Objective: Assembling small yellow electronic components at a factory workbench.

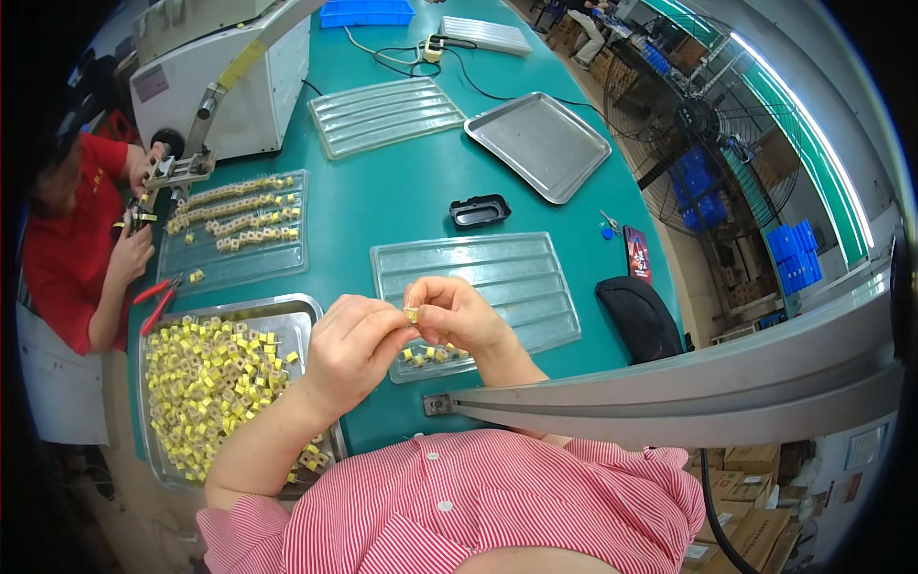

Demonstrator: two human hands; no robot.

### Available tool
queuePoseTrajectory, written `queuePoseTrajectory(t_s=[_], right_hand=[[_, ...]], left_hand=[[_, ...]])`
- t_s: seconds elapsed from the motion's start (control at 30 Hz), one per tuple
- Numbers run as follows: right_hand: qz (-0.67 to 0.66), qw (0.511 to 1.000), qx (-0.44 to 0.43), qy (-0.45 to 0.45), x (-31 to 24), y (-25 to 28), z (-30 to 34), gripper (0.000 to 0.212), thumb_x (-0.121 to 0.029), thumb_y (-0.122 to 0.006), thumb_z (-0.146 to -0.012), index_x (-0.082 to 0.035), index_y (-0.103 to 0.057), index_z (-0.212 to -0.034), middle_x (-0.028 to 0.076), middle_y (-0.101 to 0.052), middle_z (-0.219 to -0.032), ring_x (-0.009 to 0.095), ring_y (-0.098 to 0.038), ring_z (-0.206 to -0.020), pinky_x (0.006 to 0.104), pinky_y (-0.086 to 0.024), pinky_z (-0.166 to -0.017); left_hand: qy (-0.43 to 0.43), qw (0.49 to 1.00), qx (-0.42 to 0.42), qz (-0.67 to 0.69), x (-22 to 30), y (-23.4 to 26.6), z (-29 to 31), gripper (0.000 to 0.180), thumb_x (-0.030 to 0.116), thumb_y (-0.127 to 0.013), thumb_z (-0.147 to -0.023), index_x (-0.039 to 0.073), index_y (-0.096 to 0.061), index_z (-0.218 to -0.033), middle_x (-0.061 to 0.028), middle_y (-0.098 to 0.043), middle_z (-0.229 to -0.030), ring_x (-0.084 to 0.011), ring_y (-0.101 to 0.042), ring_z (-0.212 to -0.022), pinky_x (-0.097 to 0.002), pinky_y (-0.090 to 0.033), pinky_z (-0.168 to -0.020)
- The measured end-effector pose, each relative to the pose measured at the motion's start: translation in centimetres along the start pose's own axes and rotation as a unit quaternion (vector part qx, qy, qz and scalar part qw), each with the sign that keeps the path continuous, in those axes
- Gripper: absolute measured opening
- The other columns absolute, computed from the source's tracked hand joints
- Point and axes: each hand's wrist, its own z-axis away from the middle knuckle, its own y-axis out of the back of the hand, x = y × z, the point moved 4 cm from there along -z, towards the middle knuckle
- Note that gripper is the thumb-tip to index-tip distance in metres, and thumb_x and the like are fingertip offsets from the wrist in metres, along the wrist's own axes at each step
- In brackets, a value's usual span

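A small yellow-taped coil component (411, 314) is held up between my hands, above the near edge of a clear ridged plastic tray (478, 268). My right hand (457, 314) pinches it between thumb and fingers. My left hand (352, 344) is closed too, its fingertips pressed together at the coil's lower side; what exactly they grip there is mostly covered. Below my right hand, several similar yellow coils (435, 354) lie in the tray's nearest groove. To the left, a metal tray (311, 311) holds a large heap of loose coils (210, 392), partly behind my left forearm.
A co-worker's hand (132, 253) is at a machine (225, 96) on the left, beside another tray of coils (244, 225) and red-handled pliers (158, 301). A black dish (480, 210), metal tray (540, 143) and black pouch (636, 319) lie farther off. A metal beam (669, 387) crosses at right.
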Motion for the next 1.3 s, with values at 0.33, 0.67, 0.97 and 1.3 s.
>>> queuePoseTrajectory(t_s=[0.33,0.67,0.97,1.3], right_hand=[[0.092,0.995,-0.006,-0.022,-0.2,0.3,-0.3,0.009,-0.01,-0.054,-0.079,-0.001,-0.053,-0.08,-0.001,-0.048,-0.064,0.004,-0.04,-0.049,0.0169,-0.029,-0.04],[-0.074,0.98,0.173,-0.062,1.7,2.7,-1.1,0.032,-0.028,-0.039,-0.089,0.0,-0.05,-0.099,0.004,-0.054,-0.071,0.008,-0.044,-0.051,0.0175,-0.028,-0.035],[-0.185,0.963,0.175,-0.093,2.5,3.5,-1.3,0.033,-0.032,-0.041,-0.088,-0.002,-0.05,-0.095,0.003,-0.052,-0.073,0.009,-0.047,-0.055,0.0193,-0.033,-0.04],[-0.303,0.914,0.263,-0.063,3.1,3.4,-1.7,0.044,-0.039,-0.039,-0.087,0.003,-0.043,-0.102,0.02,-0.047,-0.099,0.029,-0.049,-0.096,0.0446,-0.04,-0.089]], left_hand=[[-0.007,0.999,-0.047,-0.005,-1.1,0.4,-0.6,0.015,0.002,-0.068,-0.059,0.004,-0.056,-0.068,-0.0065,-0.056,-0.065,-0.0218,-0.052,-0.057,-0.0299,-0.04,-0.053],[0.286,0.937,-0.141,-0.141,-15.5,6.9,3.0,0.013,0.012,-0.064,-0.067,0.002,-0.056,-0.071,-0.0124,-0.057,-0.07,-0.0291,-0.054,-0.065,-0.036,-0.043,-0.06],[0.377,0.801,-0.182,-0.428,-24.0,15.9,7.7,0.012,0.017,-0.063,-0.065,0.007,-0.059,-0.069,-0.0114,-0.06,-0.073,-0.0281,-0.056,-0.075,-0.0377,-0.039,-0.067],[0.17,0.936,-0.122,-0.285,-15.6,7.7,1.6,0.009,0.012,-0.063,-0.065,0.006,-0.059,-0.071,-0.0087,-0.058,-0.075,-0.0268,-0.054,-0.074,-0.0365,-0.039,-0.066]])
